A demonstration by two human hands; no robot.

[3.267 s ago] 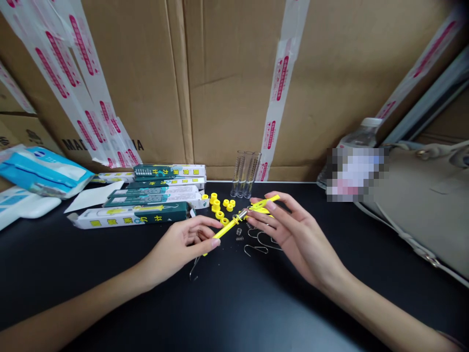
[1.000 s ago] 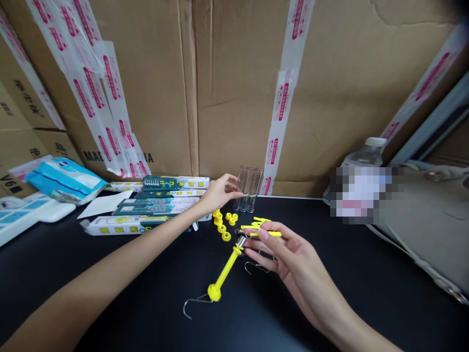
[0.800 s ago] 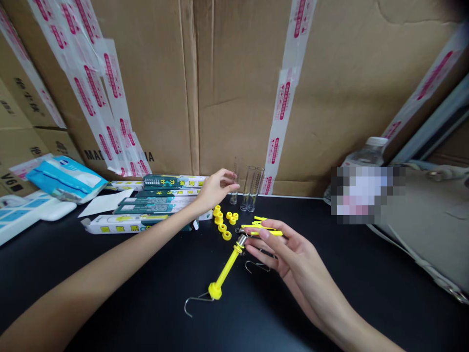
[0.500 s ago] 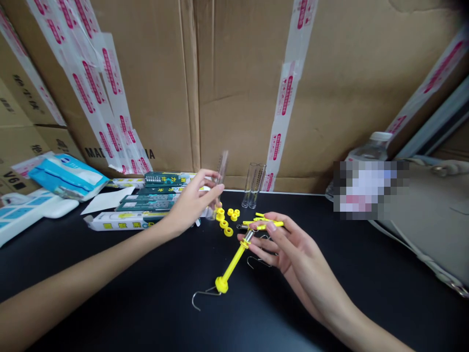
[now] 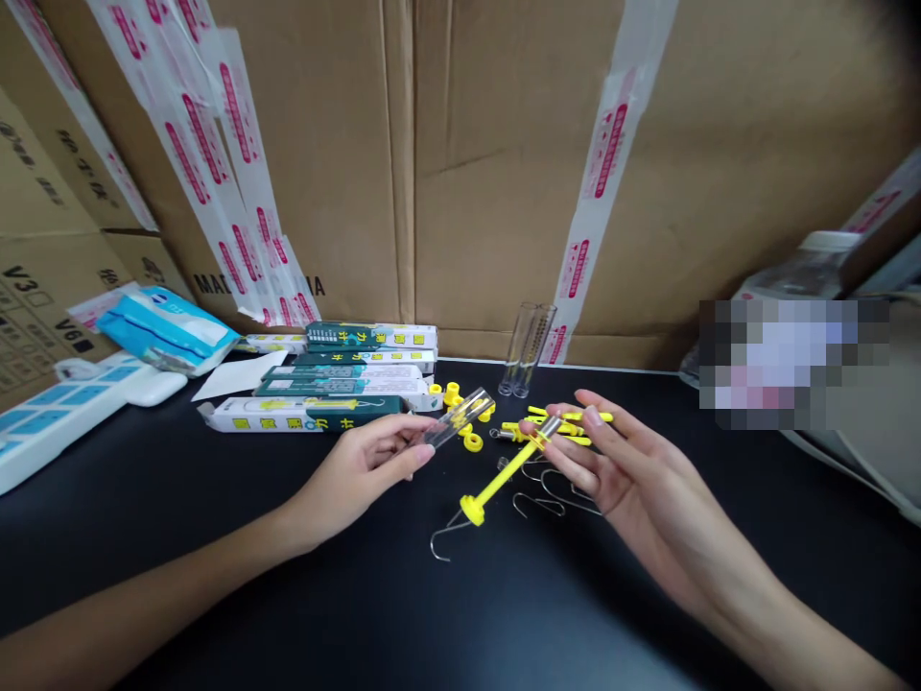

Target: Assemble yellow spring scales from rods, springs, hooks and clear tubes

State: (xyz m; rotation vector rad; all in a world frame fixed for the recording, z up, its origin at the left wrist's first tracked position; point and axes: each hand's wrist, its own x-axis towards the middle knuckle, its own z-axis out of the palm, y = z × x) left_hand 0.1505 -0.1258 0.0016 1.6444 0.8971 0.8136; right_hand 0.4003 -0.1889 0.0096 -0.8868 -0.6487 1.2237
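Note:
My left hand (image 5: 364, 470) is closed around a clear plastic tube (image 5: 464, 413), tilted with its free end up and to the right. Between the fingers of my right hand (image 5: 633, 465) is a spring scale core: a yellow rod (image 5: 507, 475) with a metal spring (image 5: 551, 428) at its upper end and a wire hook (image 5: 440, 555) at its lower end. The core slants down to the left, apart from the tube. Yellow caps (image 5: 473, 441) lie behind the tube. Behind my right fingers lie more yellow rods (image 5: 532, 430), and wire hooks (image 5: 539, 504) lie below them.
Two clear tubes (image 5: 529, 350) stand upright near the cardboard wall (image 5: 489, 192). Printed spring scale boxes (image 5: 309, 415) lie at the left, beside a blue packet (image 5: 169, 328) and a white power strip (image 5: 68, 413). A plastic bottle (image 5: 806, 269) and a pale bag (image 5: 856, 451) stand at the right.
The clear tube in my left hand has come down from upright to a slant towards the right. My right hand still holds the core. The camera view has shifted.

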